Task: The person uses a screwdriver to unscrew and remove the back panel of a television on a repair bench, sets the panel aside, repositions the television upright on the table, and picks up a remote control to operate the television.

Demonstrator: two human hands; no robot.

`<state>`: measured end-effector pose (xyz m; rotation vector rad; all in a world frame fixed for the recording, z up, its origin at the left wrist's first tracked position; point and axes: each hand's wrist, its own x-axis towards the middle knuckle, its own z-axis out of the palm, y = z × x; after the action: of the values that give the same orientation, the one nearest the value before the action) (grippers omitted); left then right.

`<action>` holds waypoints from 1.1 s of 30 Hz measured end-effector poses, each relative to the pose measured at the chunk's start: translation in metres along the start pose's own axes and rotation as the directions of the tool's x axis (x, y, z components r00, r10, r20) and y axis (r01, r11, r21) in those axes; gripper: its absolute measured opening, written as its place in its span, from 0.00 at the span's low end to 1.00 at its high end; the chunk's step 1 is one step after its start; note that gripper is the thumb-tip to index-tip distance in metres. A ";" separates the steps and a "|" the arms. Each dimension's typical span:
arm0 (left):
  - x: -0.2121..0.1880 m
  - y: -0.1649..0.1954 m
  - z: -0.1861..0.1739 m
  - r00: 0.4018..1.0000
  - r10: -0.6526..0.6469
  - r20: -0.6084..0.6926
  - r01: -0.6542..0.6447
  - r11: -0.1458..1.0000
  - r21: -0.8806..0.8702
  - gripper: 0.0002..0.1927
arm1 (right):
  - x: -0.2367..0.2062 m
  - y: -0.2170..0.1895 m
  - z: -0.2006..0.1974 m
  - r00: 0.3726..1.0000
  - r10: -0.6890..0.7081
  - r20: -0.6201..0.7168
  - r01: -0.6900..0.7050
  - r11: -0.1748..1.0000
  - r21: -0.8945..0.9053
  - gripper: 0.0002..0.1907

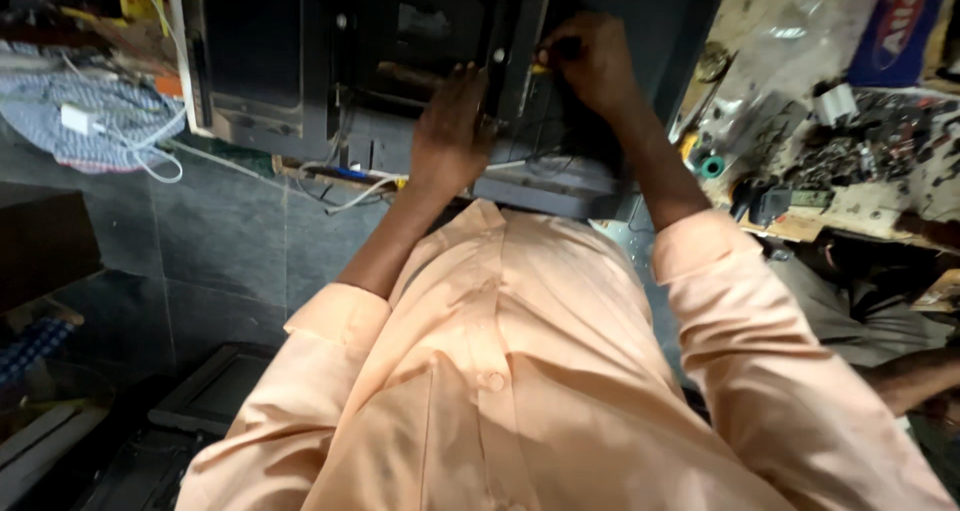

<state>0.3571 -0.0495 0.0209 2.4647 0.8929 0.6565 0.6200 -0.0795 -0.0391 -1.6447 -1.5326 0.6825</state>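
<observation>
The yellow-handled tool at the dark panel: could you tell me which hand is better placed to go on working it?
Probably the right hand: it already grips the yellow-handled tool against the dark panel. The left hand lies flat on the panel, steadying it.

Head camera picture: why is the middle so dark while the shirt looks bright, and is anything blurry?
Head view: the open dark appliance sits in shadow, so its inside barely shows; the peach shirt catches the light; left hand and right hand are slightly soft; the cluttered bench at the right edge looks stretched by the wide lens.
</observation>
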 end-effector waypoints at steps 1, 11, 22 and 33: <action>0.006 0.004 0.002 0.999 0.004 -0.044 -0.003 1.000 0.029 0.37 | -0.004 0.002 -0.005 0.997 -0.010 -0.077 0.007 1.000 -0.028 0.09; 0.066 0.013 0.025 0.923 -0.366 0.120 0.369 0.929 0.000 0.33 | -0.142 0.063 -0.082 0.827 0.295 -0.479 -0.447 0.862 -0.240 0.13; 0.073 -0.019 0.056 0.938 -0.326 0.121 0.325 0.945 0.028 0.21 | -0.150 0.092 -0.053 0.749 0.627 -0.211 -0.579 0.776 0.250 0.20; 0.077 -0.032 0.060 0.993 -0.103 -0.053 0.101 0.994 -0.049 0.28 | -0.140 0.105 -0.063 0.632 0.771 -0.080 -0.603 0.554 0.574 0.19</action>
<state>0.4284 0.0110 -0.0217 2.3527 1.0063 0.7053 0.7118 -0.2264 -0.1065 -1.8036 -0.3236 1.0526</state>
